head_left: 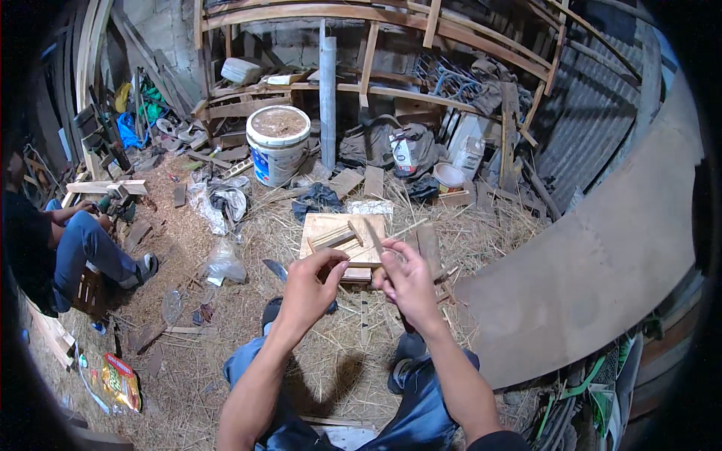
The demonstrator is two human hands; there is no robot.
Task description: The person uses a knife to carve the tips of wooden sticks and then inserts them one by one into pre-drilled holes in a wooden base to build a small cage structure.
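Observation:
My right hand (406, 282) is closed around a knife (375, 236), its blade pointing up and away and the dark handle end below my palm. To its left, the thumb and forefinger of my left hand (312, 282) are pinched together on what looks like a thin pale stick (407, 228), which slants up to the right past the blade. Both hands are just over the near edge of a low wooden block (320, 225). On that block lie a small wooden piece with a crossbar (335, 240) and some slender sticks.
A white bucket (278, 150) of sawdust stands beyond the block, beside an upright grey post (328, 105). At the left sits another person (83, 240) holding a tool. A large curved sheet (587, 263) fills the right side. Straw and shavings cover the ground.

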